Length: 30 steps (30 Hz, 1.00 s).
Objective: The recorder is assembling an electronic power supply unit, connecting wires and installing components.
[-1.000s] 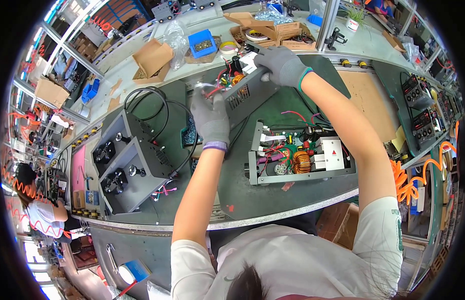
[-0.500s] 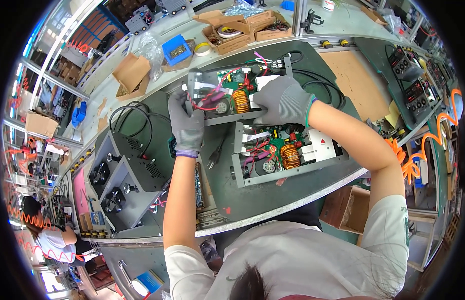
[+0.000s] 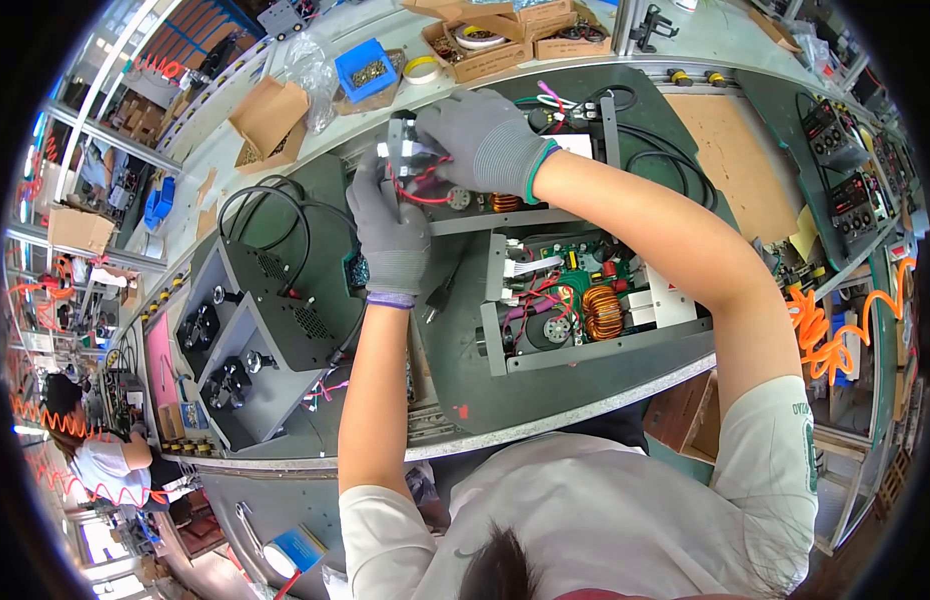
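Head view, looking down on a curved green tabletop (image 3: 465, 390). Both hands in grey knit gloves, raised together at the far middle over an open metal chassis (image 3: 525, 200). Left hand (image 3: 390, 235) closed around the lower part of a small grey metal module (image 3: 405, 150) with red wires (image 3: 425, 190) hanging from it. Right hand (image 3: 480, 140) curled over the module from the right, fingers gripping its top edge. Module held tilted, just above the left end of the far chassis, touching both gloves.

Nearer, right of the left forearm: a second open chassis (image 3: 585, 310) lying flat, showing a green circuit board, a copper coil (image 3: 605, 312) and red wiring. Left of the forearm: two dark grey closed units (image 3: 255, 330) side by side, a black cable loop (image 3: 270, 205) lying by their far end. Far left beyond the tabletop edge: an open cardboard box (image 3: 270, 115) and a blue parts bin (image 3: 365, 70). Right rim: an orange coiled hose (image 3: 835, 330). Bottom left: another person (image 3: 105, 465) bent over their own work
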Tool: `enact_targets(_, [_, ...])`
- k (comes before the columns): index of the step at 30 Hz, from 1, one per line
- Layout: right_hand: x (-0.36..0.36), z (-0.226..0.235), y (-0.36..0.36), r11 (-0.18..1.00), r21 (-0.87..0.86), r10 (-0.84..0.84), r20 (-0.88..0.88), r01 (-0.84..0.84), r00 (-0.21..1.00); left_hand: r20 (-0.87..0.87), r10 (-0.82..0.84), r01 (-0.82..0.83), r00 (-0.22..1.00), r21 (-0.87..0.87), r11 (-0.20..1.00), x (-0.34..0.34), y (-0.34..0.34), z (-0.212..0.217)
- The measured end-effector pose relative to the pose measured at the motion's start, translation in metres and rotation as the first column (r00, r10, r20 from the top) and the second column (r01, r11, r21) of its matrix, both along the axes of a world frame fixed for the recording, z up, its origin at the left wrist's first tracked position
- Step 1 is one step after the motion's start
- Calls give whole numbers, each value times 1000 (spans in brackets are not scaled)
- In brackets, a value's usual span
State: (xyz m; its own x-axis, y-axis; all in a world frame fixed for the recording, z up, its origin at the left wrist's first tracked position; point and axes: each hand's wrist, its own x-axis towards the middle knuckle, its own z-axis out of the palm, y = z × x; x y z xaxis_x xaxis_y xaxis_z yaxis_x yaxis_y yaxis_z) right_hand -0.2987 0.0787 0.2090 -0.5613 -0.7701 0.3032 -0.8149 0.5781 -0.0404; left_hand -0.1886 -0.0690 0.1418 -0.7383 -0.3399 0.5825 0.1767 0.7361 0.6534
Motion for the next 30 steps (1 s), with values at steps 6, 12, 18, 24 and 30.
enact_targets(6, [-3,-2,-4,992,115,49,31,-53,998,-31,8,-7,999,11,1000,1,-1,2])
enact_targets(12, [-24,9,15,975,98,172,248,-201,953,45,54,-40,998,-256,966,-1,-4,43])
enact_targets(18, [-26,8,25,970,-5,233,298,-243,926,426,62,159,903,-464,872,-21,0,74])
enact_targets(24, [-38,5,33,978,-193,151,421,-75,894,387,10,160,922,-404,901,-30,-1,61])
enact_targets(30, [-36,-1,30,963,-246,175,276,-107,945,-23,-340,339,940,-34,940,-34,-23,26])
